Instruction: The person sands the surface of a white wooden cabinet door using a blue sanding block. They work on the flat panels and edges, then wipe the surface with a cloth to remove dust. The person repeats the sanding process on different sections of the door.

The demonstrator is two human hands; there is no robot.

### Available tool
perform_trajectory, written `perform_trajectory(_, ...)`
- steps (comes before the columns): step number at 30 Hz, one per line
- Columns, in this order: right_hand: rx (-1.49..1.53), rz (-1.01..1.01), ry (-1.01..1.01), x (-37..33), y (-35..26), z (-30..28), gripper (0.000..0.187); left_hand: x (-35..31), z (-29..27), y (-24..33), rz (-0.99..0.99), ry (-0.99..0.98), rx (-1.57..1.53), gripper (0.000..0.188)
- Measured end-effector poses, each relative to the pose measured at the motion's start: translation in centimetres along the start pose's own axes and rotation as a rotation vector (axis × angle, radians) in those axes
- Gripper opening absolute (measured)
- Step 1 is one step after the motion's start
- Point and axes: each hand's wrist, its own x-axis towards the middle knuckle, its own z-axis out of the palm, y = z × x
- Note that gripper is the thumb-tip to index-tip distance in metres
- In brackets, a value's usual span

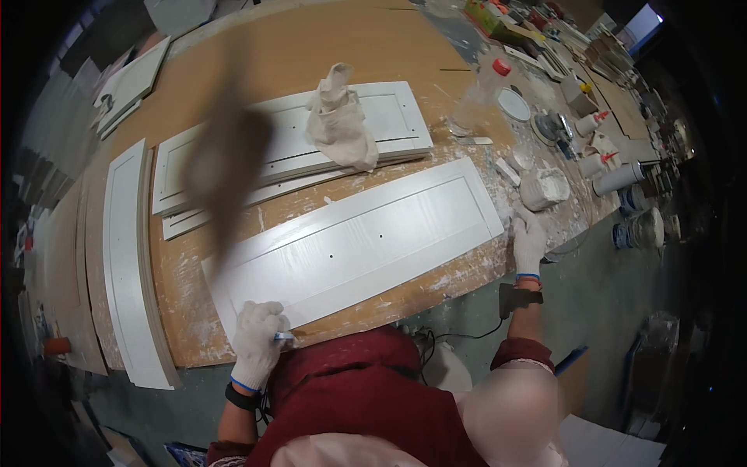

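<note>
At the far left, a stack of narrow white panels [124, 265] lies along the side edge of the table [373, 47]. Farther right, a blurred dark shape [227, 156] hangs close to the camera and covers part of a second stack of white panels [389, 117] toward the back, on which a crumpled off-white cloth [341, 128] rests. The left hand [259, 335], in a pale knitted glove with a black band [243, 398] at the wrist, is at the lower left corner of the front white panel [366, 241]; its fingers are curled in around a small flat tool [284, 336] that pokes out to the right. This front panel lies face up and slanted across the near part of the table, with two small dark dots along its middle. Right of the rear stack stands a clear bottle with a red cap [475, 101]. The right hand [531, 245], likewise gloved, is at the right end of the front panel, its fingers directed toward a tub of white paste [545, 189]; whether they pinch anything cannot be told. Beyond the tub lies a spray can [618, 180].
</note>
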Motion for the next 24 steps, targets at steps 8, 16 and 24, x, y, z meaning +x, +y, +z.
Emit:
perform_trajectory(8, -0.146, -0.065, -0.096, 1.6, -4.9, 0.7, 0.043, -2.7, -3.4, -1.7, -0.275, -0.084, 0.048, 0.025)
perform_trajectory(16, 0.204, -0.17, -0.347, -6.3, -11.9, 3.5, 0.034, -0.7, -5.0, 1.8, -0.904, 0.24, -1.114, 0.027)
perform_trajectory(24, 0.346, -0.616, -1.175, -17.0, -28.5, 10.1, 0.052, 1.9, -2.3, 1.7, -0.506, 0.055, -1.287, 0.018)
